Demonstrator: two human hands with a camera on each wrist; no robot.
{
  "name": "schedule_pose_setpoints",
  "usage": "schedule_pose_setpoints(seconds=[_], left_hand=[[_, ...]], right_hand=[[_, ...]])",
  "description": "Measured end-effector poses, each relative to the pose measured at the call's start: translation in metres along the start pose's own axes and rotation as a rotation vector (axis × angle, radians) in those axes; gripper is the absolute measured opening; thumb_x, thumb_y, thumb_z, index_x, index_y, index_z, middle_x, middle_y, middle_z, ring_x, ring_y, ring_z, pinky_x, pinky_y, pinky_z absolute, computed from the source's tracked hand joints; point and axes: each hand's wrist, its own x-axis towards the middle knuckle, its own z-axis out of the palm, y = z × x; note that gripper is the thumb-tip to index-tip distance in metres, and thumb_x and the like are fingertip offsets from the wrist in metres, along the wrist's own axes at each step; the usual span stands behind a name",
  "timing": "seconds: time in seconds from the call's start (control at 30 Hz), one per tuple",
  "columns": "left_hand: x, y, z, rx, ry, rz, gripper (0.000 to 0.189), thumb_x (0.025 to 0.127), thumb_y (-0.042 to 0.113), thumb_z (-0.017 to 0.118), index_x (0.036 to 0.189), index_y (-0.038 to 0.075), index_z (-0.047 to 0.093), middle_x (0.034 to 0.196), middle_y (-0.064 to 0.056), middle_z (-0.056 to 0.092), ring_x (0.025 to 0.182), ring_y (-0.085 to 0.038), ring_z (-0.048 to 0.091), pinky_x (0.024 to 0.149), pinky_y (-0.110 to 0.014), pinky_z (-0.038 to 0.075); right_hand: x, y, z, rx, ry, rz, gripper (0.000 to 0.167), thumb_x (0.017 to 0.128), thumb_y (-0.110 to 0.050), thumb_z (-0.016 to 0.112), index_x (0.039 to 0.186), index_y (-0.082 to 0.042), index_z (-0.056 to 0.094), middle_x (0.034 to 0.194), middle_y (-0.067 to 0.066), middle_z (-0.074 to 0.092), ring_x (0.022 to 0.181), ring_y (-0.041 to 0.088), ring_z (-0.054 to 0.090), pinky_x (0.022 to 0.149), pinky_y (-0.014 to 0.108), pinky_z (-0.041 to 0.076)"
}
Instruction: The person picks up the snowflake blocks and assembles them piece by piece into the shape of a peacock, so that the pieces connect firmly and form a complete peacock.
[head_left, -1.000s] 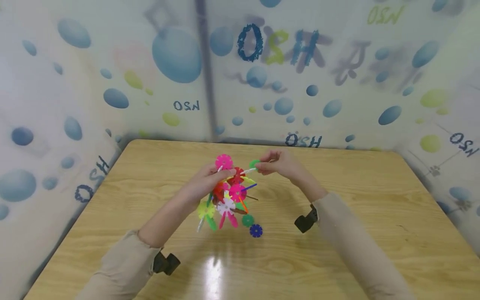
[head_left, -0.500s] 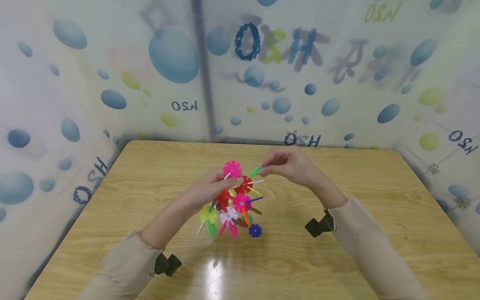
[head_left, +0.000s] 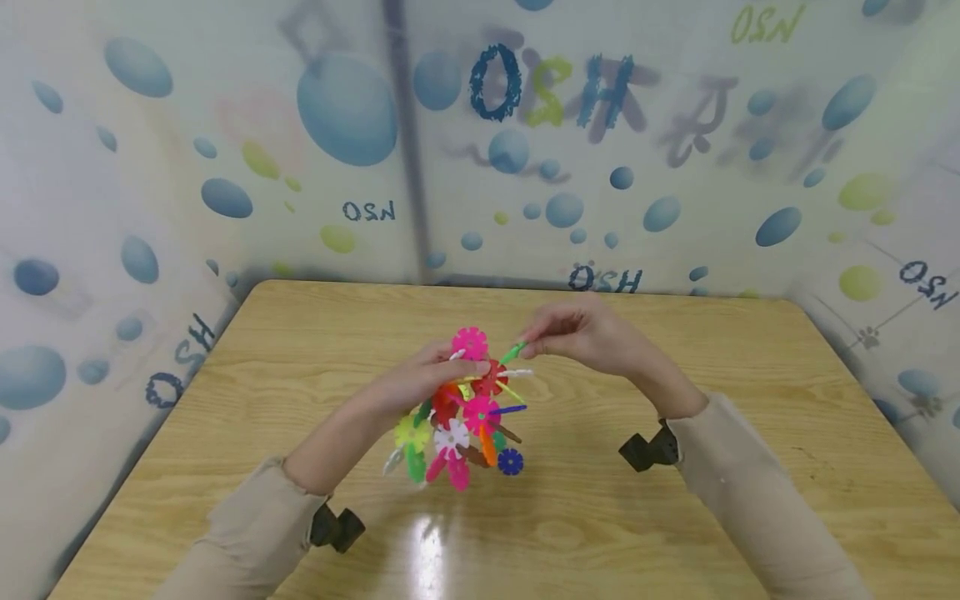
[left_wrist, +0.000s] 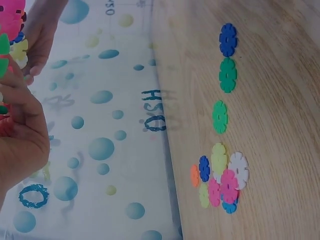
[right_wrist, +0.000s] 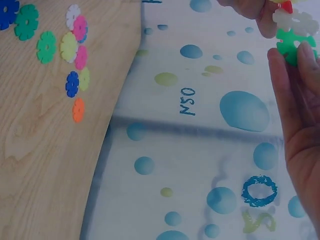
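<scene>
My left hand (head_left: 416,379) holds a cluster of joined plastic snowflake discs (head_left: 481,412) above the table, its thumb lying along the upper part. Pink, red, white, yellow, orange and green slotted discs stick out of the cluster at many angles. From the right, my right hand (head_left: 581,337) pinches a green snowflake disc (head_left: 513,353) between thumb and fingers, edge-on at the cluster's upper right. In the right wrist view that green disc (right_wrist: 287,44) meets a white disc (right_wrist: 295,21) of the cluster; whether their slots interlock I cannot tell.
Loose discs lie on the wooden table (head_left: 712,500): a blue one (left_wrist: 228,40), two green ones (left_wrist: 227,75), and a small overlapping group (left_wrist: 229,185), mostly hidden behind the cluster in the head view. A patterned wall (head_left: 660,167) stands behind the table.
The cluster has shifted slightly right and lower with my left hand. My right hand has turned the green disc edge-on and brought it down closer to the red disc.
</scene>
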Motion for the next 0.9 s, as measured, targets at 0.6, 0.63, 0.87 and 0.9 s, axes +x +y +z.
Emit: schedule_pose_setpoints(seconds=[0.6,0.63,0.87,0.9], left_hand=[[-0.003,0.000,0.007,0.004,-0.059,0.091,0.020,0.092,0.022,0.047,0.075,0.014,0.055,0.061,0.008,0.049,0.058,-0.005,0.049,0.060,-0.019,0.045],[-0.003,-0.001,0.008,0.010,-0.056,0.107,0.020,0.092,0.022,0.047,0.075,0.014,0.055,0.061,0.007,0.048,0.058,-0.006,0.048,0.060,-0.019,0.044],[-0.007,0.001,0.010,-0.005,-0.045,0.146,0.018,0.092,0.020,0.046,0.077,0.014,0.056,0.062,0.007,0.051,0.057,-0.006,0.049,0.059,-0.019,0.044],[-0.007,0.002,0.010,-0.008,-0.042,0.146,0.018,0.092,0.020,0.046,0.077,0.014,0.055,0.062,0.008,0.052,0.058,-0.006,0.050,0.059,-0.019,0.044]], right_hand=[[0.006,-0.004,0.003,-0.066,-0.102,-0.185,0.012,0.077,0.014,0.062,0.080,0.003,0.067,0.074,0.015,0.066,0.061,0.005,0.056,0.047,0.021,0.042],[0.006,-0.005,0.003,-0.064,-0.106,-0.190,0.012,0.077,0.014,0.062,0.079,0.003,0.066,0.074,0.015,0.066,0.061,0.005,0.056,0.047,0.021,0.041],[0.005,-0.004,0.008,-0.017,-0.069,-0.226,0.010,0.080,0.012,0.059,0.083,0.005,0.066,0.076,0.016,0.066,0.059,0.007,0.054,0.047,0.022,0.040],[0.004,-0.003,0.009,-0.023,-0.053,-0.240,0.010,0.081,0.012,0.059,0.083,0.005,0.066,0.076,0.016,0.066,0.057,0.007,0.051,0.046,0.022,0.039]])
